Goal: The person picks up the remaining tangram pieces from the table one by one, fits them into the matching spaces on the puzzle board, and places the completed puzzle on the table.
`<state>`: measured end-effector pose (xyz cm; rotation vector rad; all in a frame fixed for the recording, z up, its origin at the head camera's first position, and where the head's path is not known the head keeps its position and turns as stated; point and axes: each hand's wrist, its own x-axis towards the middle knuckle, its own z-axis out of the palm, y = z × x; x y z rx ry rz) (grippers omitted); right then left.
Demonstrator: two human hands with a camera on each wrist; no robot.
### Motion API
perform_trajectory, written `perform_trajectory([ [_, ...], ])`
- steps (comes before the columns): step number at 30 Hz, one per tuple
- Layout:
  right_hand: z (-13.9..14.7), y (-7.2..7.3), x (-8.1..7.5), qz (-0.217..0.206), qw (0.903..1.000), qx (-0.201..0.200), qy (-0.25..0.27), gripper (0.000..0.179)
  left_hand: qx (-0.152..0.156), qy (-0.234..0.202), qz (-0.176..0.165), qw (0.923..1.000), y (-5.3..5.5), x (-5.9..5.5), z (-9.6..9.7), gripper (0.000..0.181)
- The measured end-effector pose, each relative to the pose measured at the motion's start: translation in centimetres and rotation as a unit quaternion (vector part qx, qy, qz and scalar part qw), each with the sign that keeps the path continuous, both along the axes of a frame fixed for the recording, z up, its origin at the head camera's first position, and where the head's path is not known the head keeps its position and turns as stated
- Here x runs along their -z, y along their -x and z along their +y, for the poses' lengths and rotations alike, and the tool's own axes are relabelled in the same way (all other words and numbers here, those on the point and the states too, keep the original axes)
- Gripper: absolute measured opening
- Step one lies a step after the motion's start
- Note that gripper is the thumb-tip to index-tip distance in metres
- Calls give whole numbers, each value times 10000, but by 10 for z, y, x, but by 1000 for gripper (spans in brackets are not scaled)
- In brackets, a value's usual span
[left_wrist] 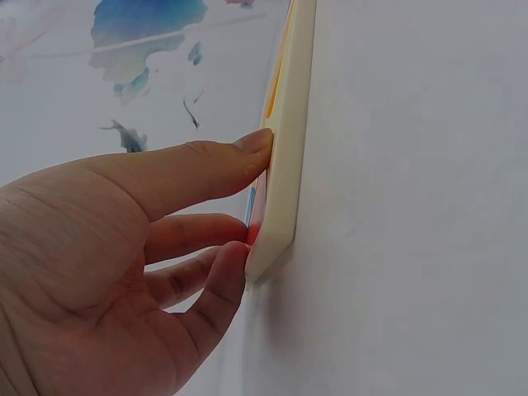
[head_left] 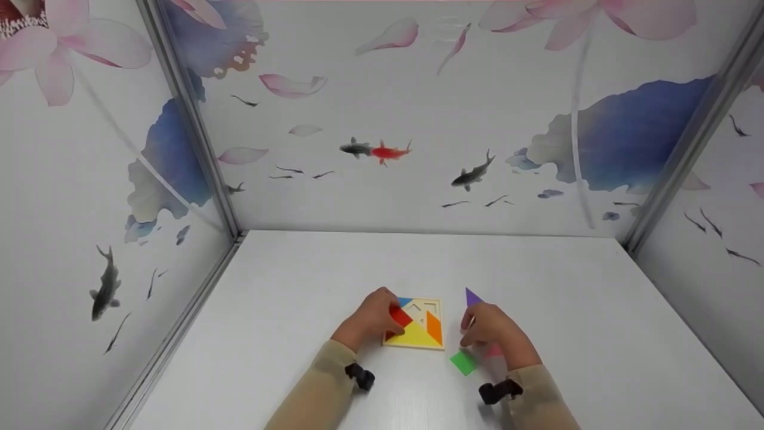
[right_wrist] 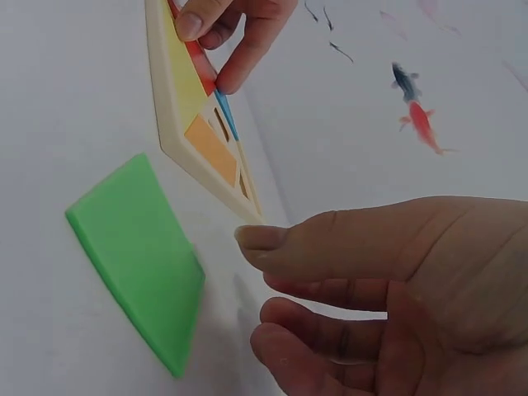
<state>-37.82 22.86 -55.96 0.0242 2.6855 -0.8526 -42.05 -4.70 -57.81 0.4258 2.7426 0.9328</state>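
Observation:
A pale tangram board (head_left: 442,334) lies on the table with yellow (head_left: 412,335), red (head_left: 401,315), orange (head_left: 434,328) and blue (head_left: 404,301) pieces in it. My left hand (head_left: 375,315) grips the board's left side, its thumb near the front rim and its other fingers by the red piece and left corner. Right of the board, my right hand (head_left: 492,328) hovers with bent fingers; nothing shows between thumb and fingers in the right wrist view. Near it lie a green piece (right_wrist: 140,256), a purple triangle (head_left: 472,297) and a partly hidden pink piece (head_left: 494,350).
The white table (head_left: 286,286) is bounded by printed panels at the back and both sides. Metal posts (head_left: 203,137) stand at the corners. Each wrist wears a small black camera (head_left: 360,377) over a tan sleeve.

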Motion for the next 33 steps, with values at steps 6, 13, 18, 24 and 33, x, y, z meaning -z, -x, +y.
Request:
perform_trajectory([
  [6, -11, -7, -4, -373, 9990, -31, -263, 30, 10, -36, 18, 10000, 1, 2, -1, 49],
  [13, -18, -10, -2, -480, 9963, -246, -664, 33, -3, -21, -13, 10000, 3, 3, -1, 50],
  [18, -21, -11, 0, -389, 9960, -237, -763, 34, -51, -39, -35, 10000, 3, 3, 1, 52],
  [24, -22, -11, 0, -302, 9970, -249, -675, 33, 50, 13, 74, 10000, 2, 4, -1, 51],
  [33, -24, -11, -1, -173, 9953, -410, -855, 33, 50, -25, 59, 10000, 2, 3, -1, 48],
])
